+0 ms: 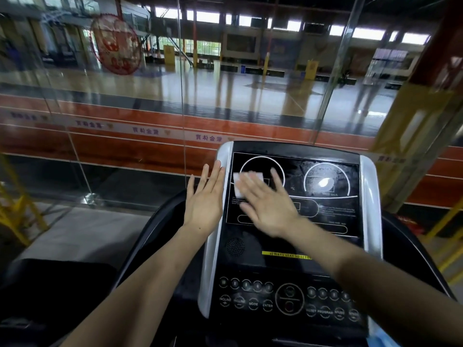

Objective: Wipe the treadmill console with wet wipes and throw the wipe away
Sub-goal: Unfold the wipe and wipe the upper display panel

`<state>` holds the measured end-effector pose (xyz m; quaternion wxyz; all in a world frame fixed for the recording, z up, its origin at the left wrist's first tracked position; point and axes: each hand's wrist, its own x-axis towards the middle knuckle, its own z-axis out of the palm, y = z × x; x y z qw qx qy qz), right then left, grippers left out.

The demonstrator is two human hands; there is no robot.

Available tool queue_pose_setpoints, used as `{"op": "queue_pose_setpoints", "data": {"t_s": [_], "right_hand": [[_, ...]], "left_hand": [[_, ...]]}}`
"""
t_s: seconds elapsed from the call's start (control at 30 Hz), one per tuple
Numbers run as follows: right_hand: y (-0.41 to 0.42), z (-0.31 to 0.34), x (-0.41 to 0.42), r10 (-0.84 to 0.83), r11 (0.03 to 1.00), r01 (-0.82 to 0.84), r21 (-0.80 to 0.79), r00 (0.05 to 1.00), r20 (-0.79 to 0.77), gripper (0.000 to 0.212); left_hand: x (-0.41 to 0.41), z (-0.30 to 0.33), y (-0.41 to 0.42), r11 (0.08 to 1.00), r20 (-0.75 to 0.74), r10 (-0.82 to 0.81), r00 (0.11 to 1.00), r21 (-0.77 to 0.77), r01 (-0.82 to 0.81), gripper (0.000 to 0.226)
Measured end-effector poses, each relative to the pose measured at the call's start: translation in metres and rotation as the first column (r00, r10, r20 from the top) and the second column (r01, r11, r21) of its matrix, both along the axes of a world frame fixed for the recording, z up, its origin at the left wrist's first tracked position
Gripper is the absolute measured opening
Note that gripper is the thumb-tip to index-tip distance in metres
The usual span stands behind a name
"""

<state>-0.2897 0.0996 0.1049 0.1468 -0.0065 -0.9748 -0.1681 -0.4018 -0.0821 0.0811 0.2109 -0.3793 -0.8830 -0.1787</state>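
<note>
White wet wipe (241, 184) lying flat on the black display panel (325, 216) of the treadmill console (288, 266), over the left dial ring (261, 171) of the panel. Right hand (269, 205) pressed palm-down on the wipe, fingers (250, 187) spread and extended; its grip is not closed, the wipe being pinned beneath the fingers rather than pinched. Right hand slightly blurred. Left hand (204, 199) open and flat against the silver left side rail (215, 234) of the console, fingers straight, holding nothing. Right dial ring (325, 181), on the far side of the panel from the wipe, dusty and reflecting a bright light. Yellow strip (286, 255) and round button rows (288, 299) below the panel, near the wearer. Glass wall (150, 108) beyond the console, sports hall behind it.
</note>
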Motion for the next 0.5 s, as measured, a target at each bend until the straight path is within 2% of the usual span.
{"op": "queue_pose_setpoints", "data": {"t_s": [0.1, 0.17, 0.3, 0.5], "right_hand": [[0.018, 0.037, -0.026, -0.094, 0.996, 0.094, 0.000, 0.995, -0.041, 0.066], [0.018, 0.035, -0.028, -0.104, 0.994, 0.102, -0.029, 0.992, -0.068, 0.066], [-0.006, -0.010, 0.003, -0.055, 0.992, 0.045, -0.120, 0.995, -0.084, 0.065], [-0.029, -0.074, 0.061, 0.030, 0.994, -0.032, -0.100, 0.999, -0.023, 0.066]], "left_hand": [[0.002, 0.001, 0.001, 1.000, 0.007, 0.003, 1.000, -0.004, -0.003, 0.072], [0.000, 0.000, 0.003, 1.000, -0.004, 0.001, 1.000, 0.011, -0.001, 0.074], [-0.003, -0.003, 0.006, 0.999, -0.019, -0.003, 1.000, 0.047, 0.004, 0.075], [-0.001, -0.004, 0.016, 0.997, -0.053, 0.005, 0.999, 0.073, -0.001, 0.069]]}}
